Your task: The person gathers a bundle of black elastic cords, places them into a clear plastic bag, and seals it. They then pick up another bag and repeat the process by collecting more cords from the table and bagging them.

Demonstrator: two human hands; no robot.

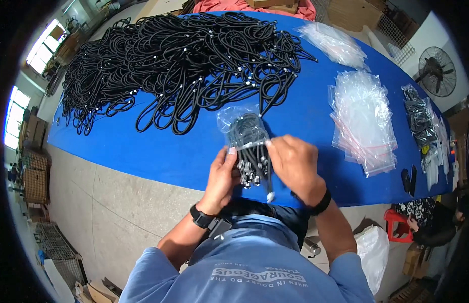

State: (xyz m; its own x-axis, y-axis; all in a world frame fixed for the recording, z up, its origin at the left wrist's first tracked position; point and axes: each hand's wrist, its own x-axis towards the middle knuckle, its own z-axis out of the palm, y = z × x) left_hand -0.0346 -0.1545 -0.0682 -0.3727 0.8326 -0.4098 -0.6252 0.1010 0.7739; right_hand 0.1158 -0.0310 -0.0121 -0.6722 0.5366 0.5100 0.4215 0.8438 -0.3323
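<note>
A bundle of black cords with silvery metal ends (252,171) sits partly inside a clear plastic bag (249,126), over the table's near edge. The looped part lies in the bag, while the metal ends stick out of its mouth toward me. My left hand (221,177) is closed on the left side of the bundle and bag mouth, thumb on top. On the right, my right hand (295,159) pinches the bag's rim; its fingertips are partly hidden. One cord with a whitish end (270,196) hangs lower than the others.
A big heap of black cords (168,60) covers the far left of the blue table (158,156). Clear bags lie stacked (363,121) at right, with more bags (335,45) behind. Packed black cords (420,118) lie at the right edge, near a fan (436,70). Another person (431,227) is at lower right.
</note>
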